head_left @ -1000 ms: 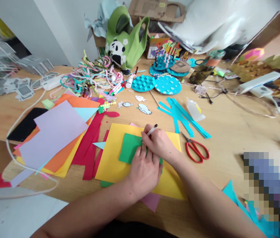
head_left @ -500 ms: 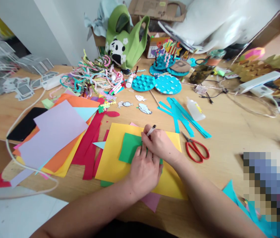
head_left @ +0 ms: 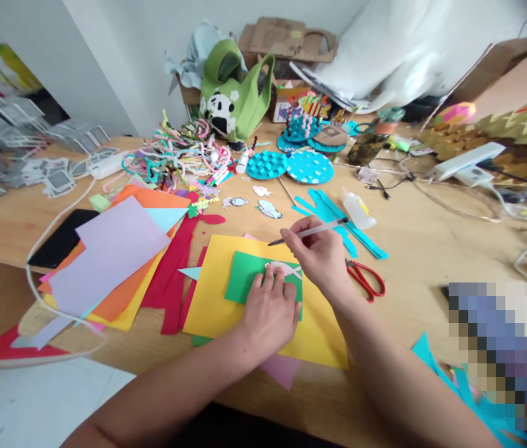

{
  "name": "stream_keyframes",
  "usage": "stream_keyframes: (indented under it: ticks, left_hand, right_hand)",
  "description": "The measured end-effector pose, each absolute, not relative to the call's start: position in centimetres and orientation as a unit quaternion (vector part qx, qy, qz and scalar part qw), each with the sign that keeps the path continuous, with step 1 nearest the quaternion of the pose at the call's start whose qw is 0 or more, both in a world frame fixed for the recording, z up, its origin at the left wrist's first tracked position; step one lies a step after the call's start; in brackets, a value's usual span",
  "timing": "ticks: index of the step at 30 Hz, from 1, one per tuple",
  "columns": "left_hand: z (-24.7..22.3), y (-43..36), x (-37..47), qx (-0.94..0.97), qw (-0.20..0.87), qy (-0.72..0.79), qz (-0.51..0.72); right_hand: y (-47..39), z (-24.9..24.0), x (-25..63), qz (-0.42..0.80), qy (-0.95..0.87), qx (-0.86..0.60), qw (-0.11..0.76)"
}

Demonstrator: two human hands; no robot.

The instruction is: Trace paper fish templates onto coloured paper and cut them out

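Below center frame, my left hand (head_left: 272, 311), grasping nothing, presses its fingertips onto a pale fish (head_left: 290, 269) lying at center on a green card (head_left: 241, 280) over a yellow sheet (head_left: 209, 302), while my right hand (head_left: 323, 256), right of center, pinches a pen (head_left: 312, 231) with its tip off the card. The step in hand looks like tracing (a break between strokes, I judge), and any further line calls for pinning the fish firmly and bringing the tip to its edge.

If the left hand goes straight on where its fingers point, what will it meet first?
Probably the pen in the right hand, though its height above the yellow paper is unclear.
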State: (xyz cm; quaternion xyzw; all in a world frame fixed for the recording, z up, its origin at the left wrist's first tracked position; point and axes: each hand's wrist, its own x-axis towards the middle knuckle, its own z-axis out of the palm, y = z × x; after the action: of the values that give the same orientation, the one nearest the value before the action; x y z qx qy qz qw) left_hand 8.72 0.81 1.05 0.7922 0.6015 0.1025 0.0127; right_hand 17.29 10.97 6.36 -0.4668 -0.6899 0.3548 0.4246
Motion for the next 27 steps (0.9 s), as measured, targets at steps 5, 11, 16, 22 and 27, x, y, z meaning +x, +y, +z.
stream_keyframes:
  ticks: [5,11,16,22,27]
  left_hand:
    - [2.4,1.5,8.1,0.806,0.029,0.585,0.081]
    - [5.6,4.3,6.1,0.839,0.111,0.533,-0.010]
    - [8.2,7.3,4.5,0.817,0.217,0.520,-0.128]
    - [8.2,10.1,3.8,0.817,0.253,0.492,-0.159]
    - [8.0,10.8,3.8,0.813,0.263,0.489,-0.173]
  right_hand:
    - [10.1,7.5,19.4,0.399,-0.651,-0.452,0.461]
    - [7.9,7.2,22.8,0.433,-0.564,-0.432,0.555]
    - [6.0,5.9,24.1,0.408,-0.567,-0.466,0.543]
    - [4.7,3.6,22.7,0.340,-0.725,-0.449,0.397]
    - [4.6,2.0,21.2,0.309,-0.757,-0.420,0.393]
